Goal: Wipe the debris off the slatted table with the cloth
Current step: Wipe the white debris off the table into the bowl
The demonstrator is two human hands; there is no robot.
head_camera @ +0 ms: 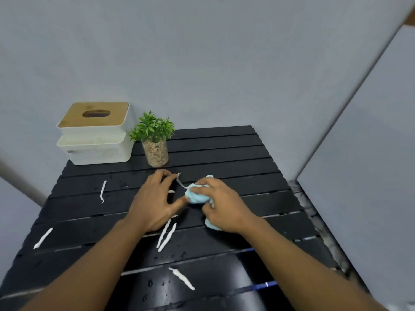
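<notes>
A light blue cloth [197,196] lies bunched on the black slatted table [235,153], and my right hand [222,205] is closed over it. My left hand [155,198] rests just left of the cloth with fingers spread, its thumb touching the cloth's edge and holding nothing. Several white twisted paper scraps lie on the slats: one at the far left [102,191], one at the left edge [43,238], a pair below my left hand [166,236], one near the front [182,278], and a thin one by the cloth [180,180].
A white tissue box with a wooden lid [95,133] stands at the table's back left corner. Beside it is a small green plant in a pebble-filled glass [155,144]. Grey walls close in behind and to the right. Water droplets dot the front slats.
</notes>
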